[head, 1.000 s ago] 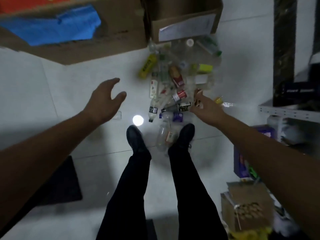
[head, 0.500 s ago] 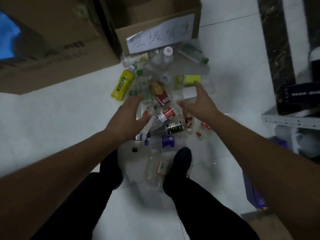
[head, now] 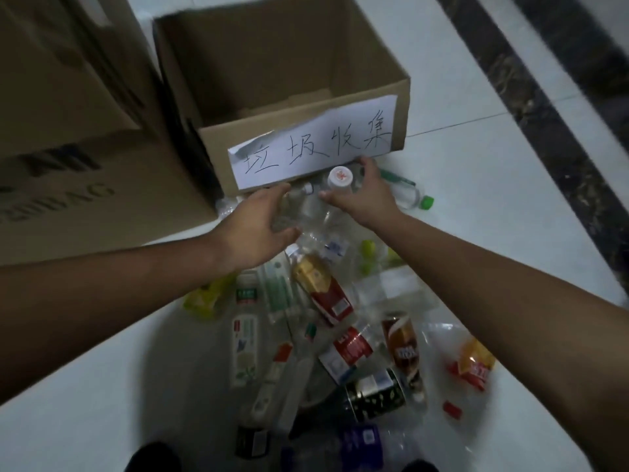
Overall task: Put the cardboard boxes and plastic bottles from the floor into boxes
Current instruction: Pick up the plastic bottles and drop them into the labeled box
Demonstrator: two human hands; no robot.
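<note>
An open cardboard box (head: pixel 218 158) with a handwritten paper label (head: pixel 316 148) stands on the white floor. Several plastic bottles lie in a pile (head: pixel 323 335) in front of it. My left hand (head: pixel 258 226) curls its fingers and thumb round a clear bottle (head: pixel 303 206) right at the foot of the box. Next to it, my right hand (head: pixel 364 195) grips a clear bottle with a white cap (head: pixel 340 177), thumb on one side and fingers on the other. Both bottles are low, against the box front.
A large closed cardboard box (head: pixel 85 165) stands to the left, touching the open one. A green-capped bottle (head: pixel 413 198) lies right of my right hand. A dark marble strip (head: pixel 544 114) crosses the floor on the right. My shoes (head: pixel 153 458) show at the bottom edge.
I have leaned forward, and both hands moved from above the middle of the pile up to the box front, where they now close round two clear bottles.
</note>
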